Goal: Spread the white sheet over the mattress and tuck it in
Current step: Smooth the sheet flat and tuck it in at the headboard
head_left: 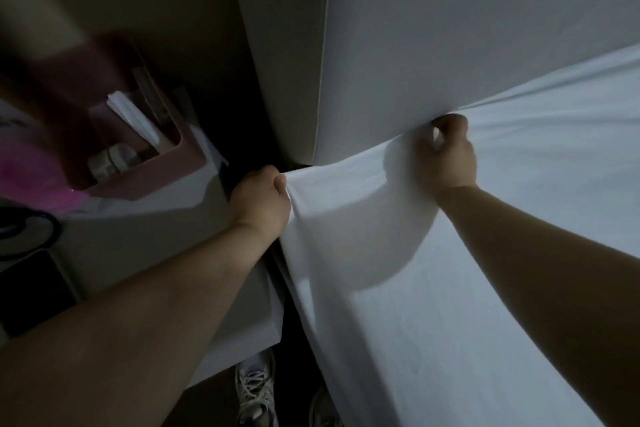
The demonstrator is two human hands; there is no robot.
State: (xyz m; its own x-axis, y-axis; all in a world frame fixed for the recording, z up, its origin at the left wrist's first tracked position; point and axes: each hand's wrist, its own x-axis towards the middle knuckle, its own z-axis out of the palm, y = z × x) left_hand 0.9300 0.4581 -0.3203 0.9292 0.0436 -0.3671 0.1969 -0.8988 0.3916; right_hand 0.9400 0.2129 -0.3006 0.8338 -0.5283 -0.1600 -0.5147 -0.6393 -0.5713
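You were at the head corner, mid-tuck: your left hand (260, 199) pinched the white sheet (450, 288) at its corner; your right hand (446, 152) gripped its edge against the headboard (450, 28); next, likely push it behind the mattress

A dim bedroom, probably at home: a sheeted bed (485, 288) against a padded headboard (433, 28), a cluttered bedside table (156, 218) alongside.

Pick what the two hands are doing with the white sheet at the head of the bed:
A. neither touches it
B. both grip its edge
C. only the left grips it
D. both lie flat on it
B: the left hand and the right hand each curl round a bunch of the white sheet near the headboard.
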